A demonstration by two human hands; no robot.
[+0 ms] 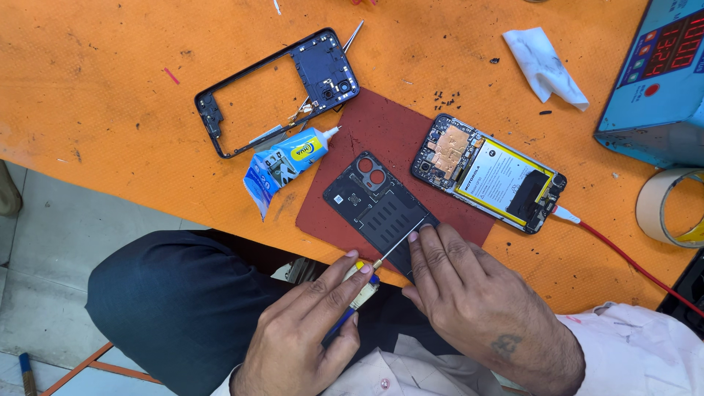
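A black phone back cover (370,202) with two round camera holes lies inside-up on a dark red mat (381,128). My left hand (301,337) grips a small screwdriver (396,248) with a blue and yellow handle. Its thin shaft points up and right, and the tip touches the cover's near edge. My right hand (469,293) lies over the cover's near end, fingertips pressing on it beside the screwdriver tip. That end of the cover is hidden under the hand.
An opened phone (488,174) with bare battery and a red cable (623,257) lies right of the mat. A black phone frame (323,70), glue tube (282,165) and tweezers (354,35) lie at upper left. A crumpled tissue (544,66), blue power supply (660,73) and tape roll (653,209) sit at right on the orange table (110,88).
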